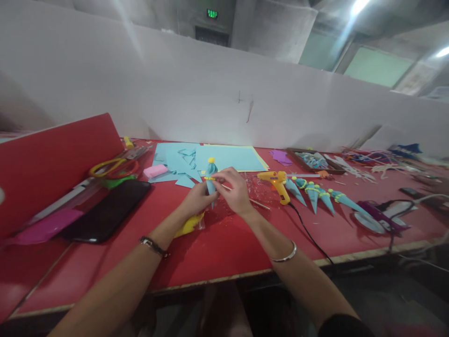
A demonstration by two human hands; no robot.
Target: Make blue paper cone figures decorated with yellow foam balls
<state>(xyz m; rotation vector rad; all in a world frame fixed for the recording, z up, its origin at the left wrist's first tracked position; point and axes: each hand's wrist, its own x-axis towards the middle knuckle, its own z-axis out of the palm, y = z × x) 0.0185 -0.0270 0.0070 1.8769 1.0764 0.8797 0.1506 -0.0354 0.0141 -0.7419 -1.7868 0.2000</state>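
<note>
Upright between my hands is a small blue paper cone (211, 186) with its point down, a yellow trim round its middle and a yellow ball on top. My left hand (198, 199) is closed round the lower part of the cone. The fingers of my right hand (235, 189) are pinched at the yellow trim on the cone's right side; a thin stick shows by them. Below my left hand lies a crumpled yellow piece (189, 225). An orange-yellow glue gun (278, 183) rests on the red table just right of my right hand.
Several finished-looking blue cones (314, 196) lie right of the glue gun, whose black cord (308, 234) runs off the front edge. Blue paper sheets (228, 158) and a pink block (155, 171) lie behind my hands. A black phone (108, 213) and scissors (114, 168) are at left.
</note>
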